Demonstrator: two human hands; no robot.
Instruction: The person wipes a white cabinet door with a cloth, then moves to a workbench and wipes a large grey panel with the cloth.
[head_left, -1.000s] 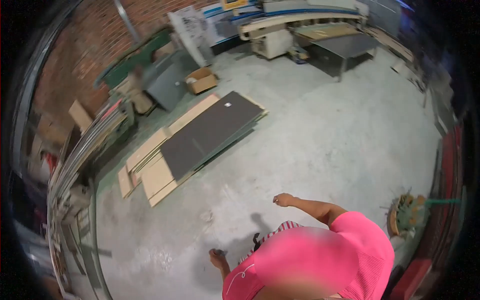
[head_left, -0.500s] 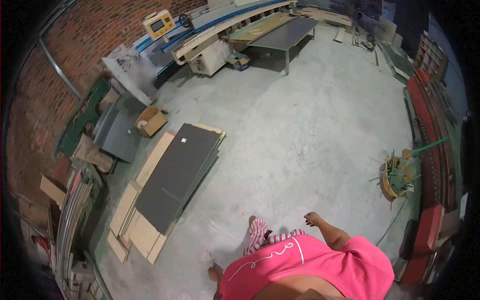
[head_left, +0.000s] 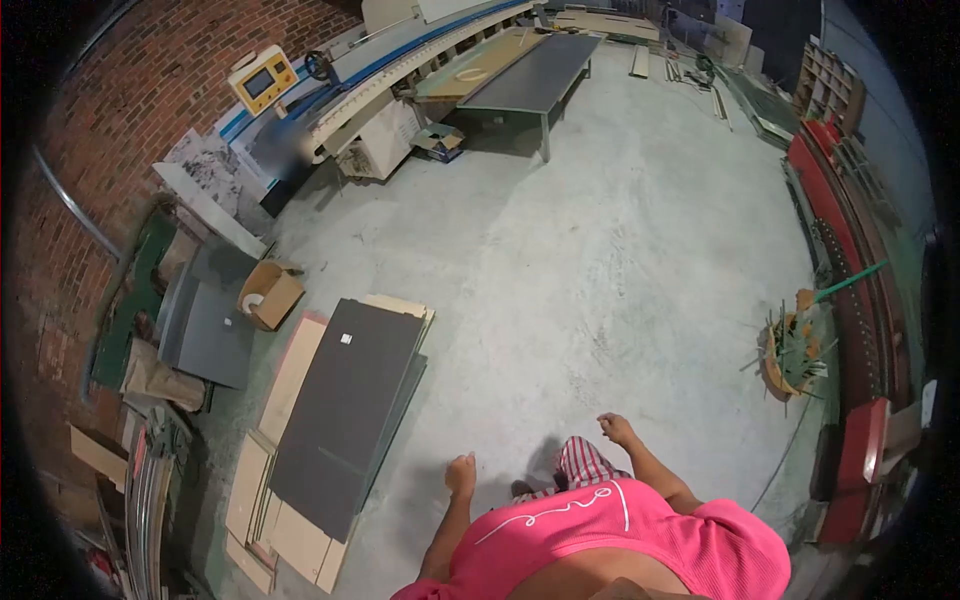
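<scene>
My left hand [head_left: 461, 474] hangs in front of me on the left, loosely curled like a fist, with nothing visible in it. My right hand [head_left: 615, 428] is held out on the right, its fingers a little apart and bent, and no object shows in it. Neither hand touches anything. Nearest to my left hand, though well apart from it, a dark panel [head_left: 350, 410] lies on a stack of pale boards [head_left: 300, 545] on the floor. Below my hands show striped trousers [head_left: 585, 462] and a pink top [head_left: 590, 530].
Ahead on the left stands a long machine with a yellow control panel [head_left: 262, 80] and a dark table [head_left: 535, 75]. A cardboard box [head_left: 271, 295] sits beyond the boards. At right are a basin of scraps [head_left: 790, 355] and a long red machine frame [head_left: 835, 190]. Concrete floor [head_left: 530, 270] stretches ahead.
My left hand has swung forward and up into fuller view; my right hand has shifted slightly. The legs have changed position, and the board stack appears lower and closer in view.
</scene>
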